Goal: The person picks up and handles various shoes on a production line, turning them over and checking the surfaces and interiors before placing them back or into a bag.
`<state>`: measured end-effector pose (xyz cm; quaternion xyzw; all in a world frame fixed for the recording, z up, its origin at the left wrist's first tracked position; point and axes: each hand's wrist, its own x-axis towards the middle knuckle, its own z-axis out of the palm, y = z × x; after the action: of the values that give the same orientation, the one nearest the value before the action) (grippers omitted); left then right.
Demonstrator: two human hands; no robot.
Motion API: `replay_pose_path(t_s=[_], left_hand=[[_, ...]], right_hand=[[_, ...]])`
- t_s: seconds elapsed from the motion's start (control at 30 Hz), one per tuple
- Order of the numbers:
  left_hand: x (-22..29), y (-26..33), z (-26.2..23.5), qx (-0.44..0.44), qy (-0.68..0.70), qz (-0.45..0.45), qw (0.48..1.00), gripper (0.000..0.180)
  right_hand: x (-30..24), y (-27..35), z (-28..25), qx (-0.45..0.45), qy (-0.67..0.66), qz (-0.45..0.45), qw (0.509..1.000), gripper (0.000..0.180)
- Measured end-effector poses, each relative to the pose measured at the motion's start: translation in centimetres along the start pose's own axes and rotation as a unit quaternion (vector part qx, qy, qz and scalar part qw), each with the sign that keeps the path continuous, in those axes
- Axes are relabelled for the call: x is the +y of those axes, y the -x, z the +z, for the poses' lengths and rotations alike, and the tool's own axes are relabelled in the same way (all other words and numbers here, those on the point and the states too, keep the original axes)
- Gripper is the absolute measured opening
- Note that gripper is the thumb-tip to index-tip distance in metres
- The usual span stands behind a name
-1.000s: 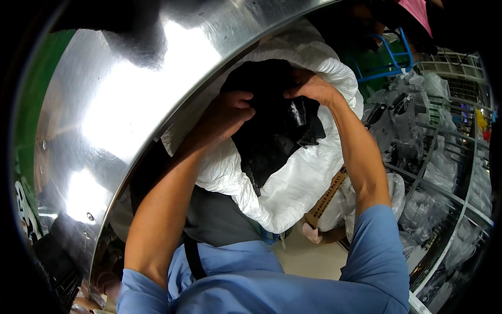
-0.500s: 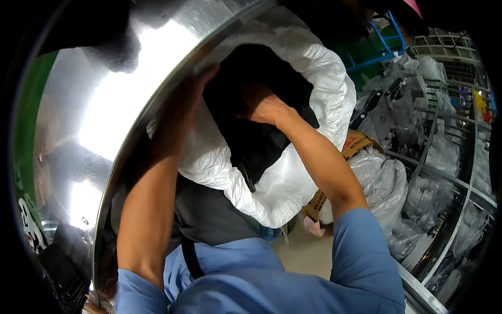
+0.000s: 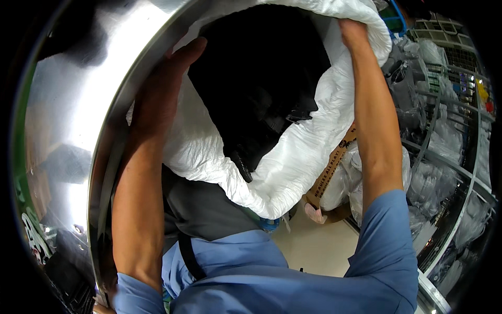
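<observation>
A large white sack (image 3: 311, 157) gapes in front of me, its rim crumpled and rolled outward. Black items (image 3: 261, 99) fill its dark inside, too shadowed to name. My left hand (image 3: 170, 70) is at the sack's left rim, squeezed in beside the metal edge; its thumb reaches over the rim, and its other fingers are mostly lost in shadow. At the far right rim, my right hand (image 3: 354, 32) grips the white cloth, with its fingertips hidden in the folds.
A shiny metal table (image 3: 57, 120) with a raised curved edge borders the left side. To the right, a wire rack (image 3: 436, 141) holds several plastic-wrapped bundles. Beside the sack lie brown cardboard (image 3: 329, 175) and clear plastic bags (image 3: 350, 183). A blue frame (image 3: 396, 18) shows at top right.
My right hand has come out from among the black items and moved to the sack's far right rim. The sack's mouth is wider. My left hand stays at the left rim.
</observation>
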<state>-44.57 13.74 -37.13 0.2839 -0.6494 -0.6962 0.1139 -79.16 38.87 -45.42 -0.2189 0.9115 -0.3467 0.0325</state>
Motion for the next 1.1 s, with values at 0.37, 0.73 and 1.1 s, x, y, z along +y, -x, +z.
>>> replay_pose_path(t_s=[0.37, 0.73, 1.1], left_hand=[[-0.2, -0.4, -0.4, -0.006, -0.177, 0.051, 0.983, 0.068], [1.6, -0.6, 2.8, -0.107, 0.080, 0.108, 0.985, 0.065], [1.2, -0.9, 2.6, -0.145, 0.094, 0.097, 0.980, 0.054]], right_hand=[[0.3, -2.4, -2.5, 0.111, 0.051, -0.043, 0.992, 0.042], [-0.6, -1.1, 4.5, -0.018, 0.168, -0.076, 0.983, 0.048], [0.5, 6.4, 9.9, -0.081, 0.068, 0.029, 0.994, 0.054]])
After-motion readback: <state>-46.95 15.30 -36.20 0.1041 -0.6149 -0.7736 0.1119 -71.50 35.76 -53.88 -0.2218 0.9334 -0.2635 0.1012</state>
